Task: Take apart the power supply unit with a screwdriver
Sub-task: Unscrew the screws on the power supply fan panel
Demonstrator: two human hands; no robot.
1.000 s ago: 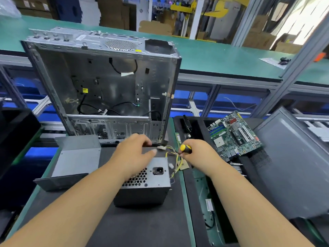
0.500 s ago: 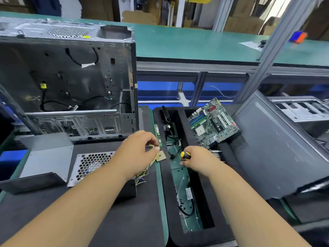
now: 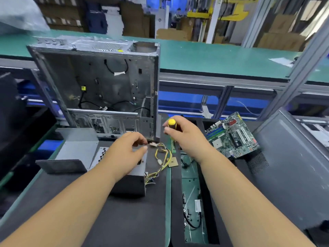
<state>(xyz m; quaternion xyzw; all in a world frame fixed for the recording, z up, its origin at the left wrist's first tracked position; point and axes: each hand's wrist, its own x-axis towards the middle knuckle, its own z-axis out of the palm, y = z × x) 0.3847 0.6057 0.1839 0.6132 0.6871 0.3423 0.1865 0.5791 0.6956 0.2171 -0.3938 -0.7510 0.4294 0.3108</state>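
**Hands at work over a stripped power supply on the bench**

Two bare forearms reached in from the near edge across a black mat [image 3: 110, 220]. The left hand [image 3: 124, 154] lay over the power supply unit [image 3: 131, 182], a grey metal box sitting on the mat just left of centre, its perforated top partly hidden by the wrist. That hand's thumb and fingers were curled toward a pale connector [image 3: 152, 144] at the end of the yellow wires [image 3: 164, 157] (whether the fingertips actually pinched it could not be told through the blur). The wires looped from the unit's right side, crossing a small square chip [image 3: 173, 161] lying near the mat's edge. The right hand [image 3: 185, 136] was closed around the screwdriver [image 3: 172, 124], its yellow-capped handle pointing up and the shaft hidden below the fist. A bent grey metal cover [image 3: 71, 154] lay just left of the unit. To the right, a dark tray [image 3: 210, 202] held green boards and a black cable, and a motherboard [image 3: 233, 134] rested tilted at its far corner against a large grey side panel [image 3: 292, 166]. Directly beyond the hands stood the open computer case [image 3: 99, 86], emptied but for loose black cables. Behind it ran a green workbench [image 3: 213, 56], then stacked cardboard boxes [image 3: 135, 20].
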